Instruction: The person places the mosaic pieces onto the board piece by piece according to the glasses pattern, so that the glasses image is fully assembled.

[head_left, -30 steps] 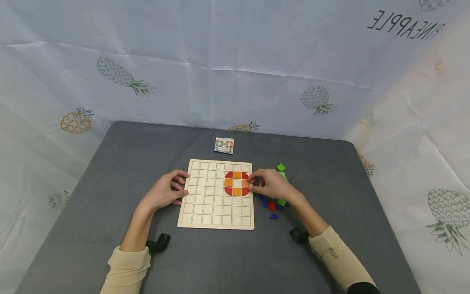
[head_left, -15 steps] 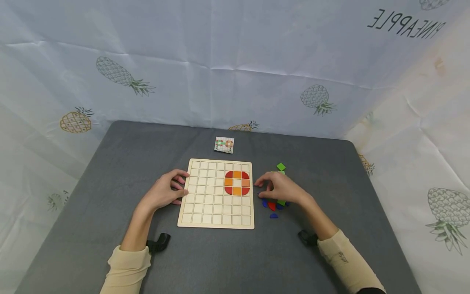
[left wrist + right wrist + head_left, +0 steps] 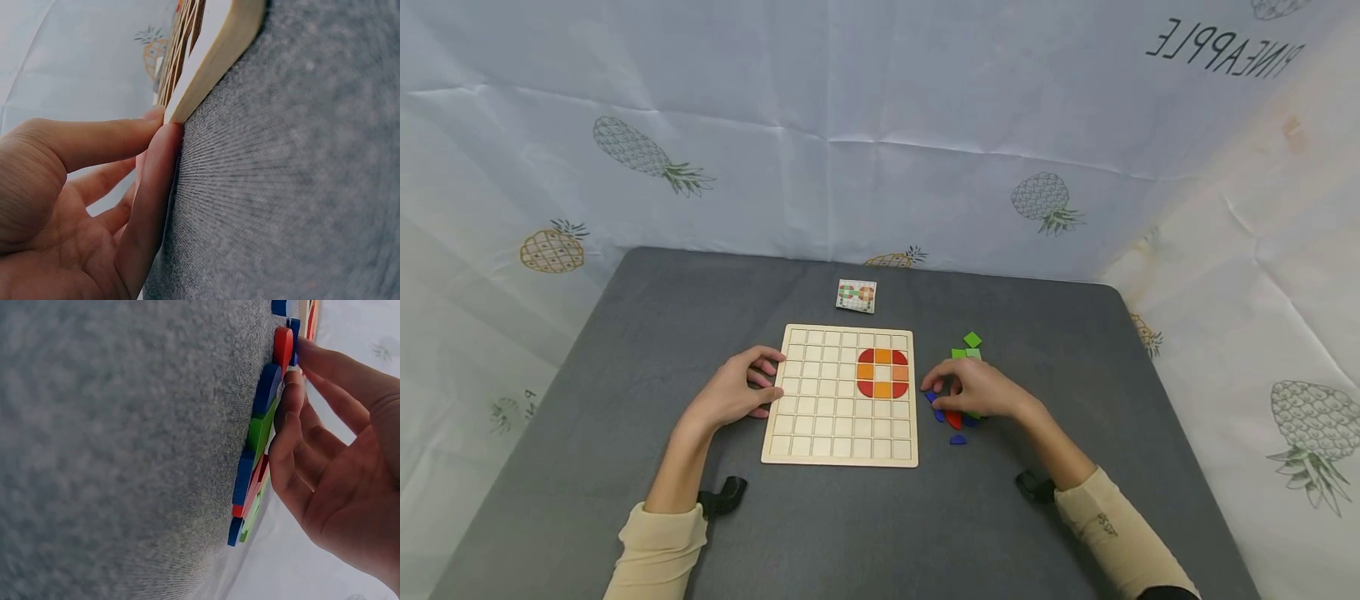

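A square wooden grid board [image 3: 820, 425] lies on the table; red quarter-round and orange square tiles [image 3: 883, 389] form a ring at its upper right. At the board's left edge my left hand [image 3: 739, 385] rests with thumb and fingertips on the rim; the left wrist view shows the thumb tip [image 3: 147, 128] against the pale wooden edge [image 3: 215, 69]. To the right of the board, my right hand [image 3: 973, 387] pinches a blue piece [image 3: 932, 397] between thumb and forefinger, low at the table. In the right wrist view the thumb meets that blue piece [image 3: 294, 344]; the forefinger's tip is hidden.
Under and around the right hand lie loose pieces: a red one [image 3: 953, 419], a blue half-round [image 3: 958, 439] and green squares [image 3: 973, 339]. Behind the board is a small pattern card [image 3: 856, 296]. A pineapple-print curtain [image 3: 760, 192] hangs beyond the grey table [image 3: 715, 292].
My right hand has left the orange tile on the ring's right side and moved right and slightly nearer, down to the loose blue piece. My left hand stays at the board's edge.
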### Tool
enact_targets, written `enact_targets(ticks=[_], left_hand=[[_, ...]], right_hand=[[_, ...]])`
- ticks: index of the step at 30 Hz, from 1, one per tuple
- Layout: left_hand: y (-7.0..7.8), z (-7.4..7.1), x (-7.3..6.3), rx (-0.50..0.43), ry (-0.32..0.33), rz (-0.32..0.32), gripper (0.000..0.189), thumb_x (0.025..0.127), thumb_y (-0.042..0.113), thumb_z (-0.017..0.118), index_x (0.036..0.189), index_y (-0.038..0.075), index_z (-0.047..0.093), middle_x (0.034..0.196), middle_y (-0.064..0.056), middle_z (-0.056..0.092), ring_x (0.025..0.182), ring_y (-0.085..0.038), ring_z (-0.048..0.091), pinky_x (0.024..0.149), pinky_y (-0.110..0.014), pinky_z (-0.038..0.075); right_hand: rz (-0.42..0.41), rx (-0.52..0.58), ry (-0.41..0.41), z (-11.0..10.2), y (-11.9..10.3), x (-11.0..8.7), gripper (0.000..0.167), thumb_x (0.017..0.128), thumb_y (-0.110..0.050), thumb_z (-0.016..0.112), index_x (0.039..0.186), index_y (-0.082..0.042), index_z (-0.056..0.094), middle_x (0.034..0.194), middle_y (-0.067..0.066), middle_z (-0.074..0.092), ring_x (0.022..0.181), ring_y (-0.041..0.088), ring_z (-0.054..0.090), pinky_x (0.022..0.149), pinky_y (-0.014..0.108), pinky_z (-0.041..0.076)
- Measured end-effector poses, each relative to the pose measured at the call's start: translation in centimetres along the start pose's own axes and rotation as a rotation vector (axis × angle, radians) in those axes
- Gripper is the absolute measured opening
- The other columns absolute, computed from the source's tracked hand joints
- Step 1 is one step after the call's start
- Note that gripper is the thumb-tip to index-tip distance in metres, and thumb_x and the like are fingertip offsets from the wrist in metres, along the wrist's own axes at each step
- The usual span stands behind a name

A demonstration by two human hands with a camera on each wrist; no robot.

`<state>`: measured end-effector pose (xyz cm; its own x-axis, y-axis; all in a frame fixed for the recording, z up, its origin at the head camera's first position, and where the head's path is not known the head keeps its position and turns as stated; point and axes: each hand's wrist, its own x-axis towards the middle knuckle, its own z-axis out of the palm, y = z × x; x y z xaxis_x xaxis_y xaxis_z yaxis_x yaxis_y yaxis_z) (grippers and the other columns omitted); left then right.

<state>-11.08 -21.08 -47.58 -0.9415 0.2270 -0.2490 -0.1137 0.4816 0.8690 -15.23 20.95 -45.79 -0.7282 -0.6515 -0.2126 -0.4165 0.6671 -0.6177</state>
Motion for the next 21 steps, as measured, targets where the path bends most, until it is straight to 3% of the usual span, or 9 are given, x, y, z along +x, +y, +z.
enact_targets(ticks=[9, 17, 21], left_hand=[[0.0, 0.1, -0.1, -0.015, 0.001, 0.003, 0.054, 0.098, 0.004, 0.078, 0.148, 0.002, 0.057, 0.125, -0.021, 0.056, 0.099, -0.027, 0.062, 0.067, -0.038, 0.067], [0.0, 0.1, -0.2, -0.015, 0.003, 0.000, 0.054, 0.098, 0.004, 0.078, 0.147, 0.003, 0.057, 0.125, -0.021, 0.056, 0.099, -0.027, 0.061, 0.067, -0.037, 0.067], [0.1, 0.1, -0.2, -0.019, 0.003, 0.002, 0.054, 0.098, 0.004, 0.079, 0.148, 0.003, 0.057, 0.126, -0.021, 0.056, 0.100, -0.028, 0.062, 0.067, -0.038, 0.067]], right_hand=[[-0.002, -0.048, 0.014, -0.1, 0.2, 0.6, 0.018, 0.097, -0.022, 0.083, 0.113, -0.015, 0.081, 0.099, -0.001, 0.073, 0.076, 0.003, 0.060, 0.068, 0.021, 0.053], [-0.017, 0.086, -0.014, -0.6, 1.2, 1.1, 0.025, 0.093, -0.019, 0.087, 0.115, -0.010, 0.080, 0.101, 0.005, 0.076, 0.074, 0.006, 0.063, 0.065, 0.023, 0.057], [-0.025, 0.097, -0.017, -0.6, 1.5, 1.2, 0.025, 0.092, -0.019, 0.088, 0.114, -0.009, 0.080, 0.104, 0.006, 0.078, 0.072, 0.005, 0.063, 0.063, 0.023, 0.057]])
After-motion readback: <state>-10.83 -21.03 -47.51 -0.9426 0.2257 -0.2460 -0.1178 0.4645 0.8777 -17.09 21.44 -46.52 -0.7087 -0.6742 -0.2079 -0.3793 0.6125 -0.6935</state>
